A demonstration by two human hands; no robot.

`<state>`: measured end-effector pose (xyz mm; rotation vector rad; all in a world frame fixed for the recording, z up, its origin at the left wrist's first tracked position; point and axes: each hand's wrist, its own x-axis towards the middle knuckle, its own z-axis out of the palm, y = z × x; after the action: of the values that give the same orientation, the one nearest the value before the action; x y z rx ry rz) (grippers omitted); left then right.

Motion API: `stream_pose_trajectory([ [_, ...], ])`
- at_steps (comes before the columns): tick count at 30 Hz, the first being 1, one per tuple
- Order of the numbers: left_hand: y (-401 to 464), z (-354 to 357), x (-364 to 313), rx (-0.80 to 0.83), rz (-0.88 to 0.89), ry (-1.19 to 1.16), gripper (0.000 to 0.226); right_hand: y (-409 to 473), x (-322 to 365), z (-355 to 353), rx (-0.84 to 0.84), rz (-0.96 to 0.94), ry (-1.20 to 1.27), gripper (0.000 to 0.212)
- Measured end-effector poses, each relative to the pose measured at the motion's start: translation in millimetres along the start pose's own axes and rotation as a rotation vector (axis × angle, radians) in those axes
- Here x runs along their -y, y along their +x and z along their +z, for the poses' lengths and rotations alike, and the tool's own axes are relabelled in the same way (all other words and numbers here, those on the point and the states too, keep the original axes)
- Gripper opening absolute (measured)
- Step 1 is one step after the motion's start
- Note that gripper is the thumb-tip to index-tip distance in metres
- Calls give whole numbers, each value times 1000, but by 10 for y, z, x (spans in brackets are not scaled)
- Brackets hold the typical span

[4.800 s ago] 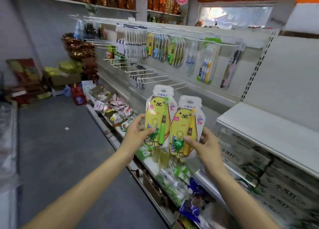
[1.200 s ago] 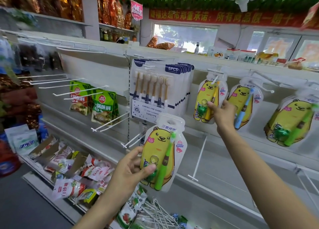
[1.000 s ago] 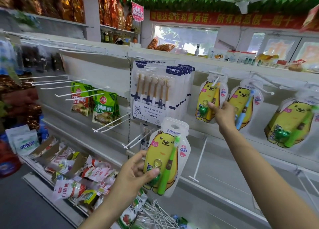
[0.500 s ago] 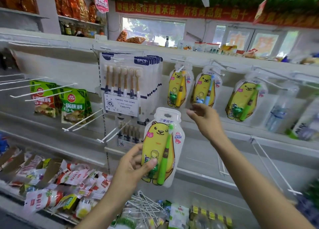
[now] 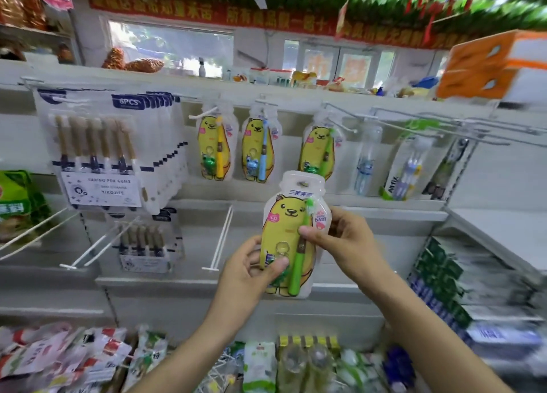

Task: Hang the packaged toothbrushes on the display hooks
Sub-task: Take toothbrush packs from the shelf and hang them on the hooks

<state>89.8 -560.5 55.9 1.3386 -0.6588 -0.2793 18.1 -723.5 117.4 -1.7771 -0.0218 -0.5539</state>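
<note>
The held bear-shaped toothbrush pack (image 5: 291, 235) reads "BABY" in pink at its right edge, under blue Chinese characters too blurred to make out. The six-brush pack (image 5: 97, 149) shows "6PCS", "CARING FOR GUMS" and what looks like "YIKOJIFE". A hanging toothbrush pack (image 5: 407, 170) reads "ALLFIX", probably.

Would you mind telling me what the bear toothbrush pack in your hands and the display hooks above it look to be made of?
Bear toothbrush pack: likely a clear, glossy plastic blister over a printed yellow card; its edges look translucent. Display hooks: apparently thin metal wire with a white coating, judging by their slim, straight, pale rods.
</note>
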Motion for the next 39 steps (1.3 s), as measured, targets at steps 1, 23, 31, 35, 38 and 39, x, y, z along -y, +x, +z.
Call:
stream_pose_trajectory([
  [1,30,62,4,24,9,21,36,-9,-2,-78,-28,-7,-7,15],
  [23,774,602,130,21,135,177,29,570,0,-898,-202,-166,39,18],
  [31,1038,625,187,-14,113,146,27,916,-134,-942,-165,-166,45,14],
  [35,1259,621,235,-32,100,176,24,1140,-242,-970,-168,-154,25,14],
  [38,1478,636,293,-39,84,187,24,1349,-330,-1016,-179,-124,17,15],
  [39,1554,643,318,-46,81,193,24,1419,-361,-1035,-183,-118,-1,14],
])
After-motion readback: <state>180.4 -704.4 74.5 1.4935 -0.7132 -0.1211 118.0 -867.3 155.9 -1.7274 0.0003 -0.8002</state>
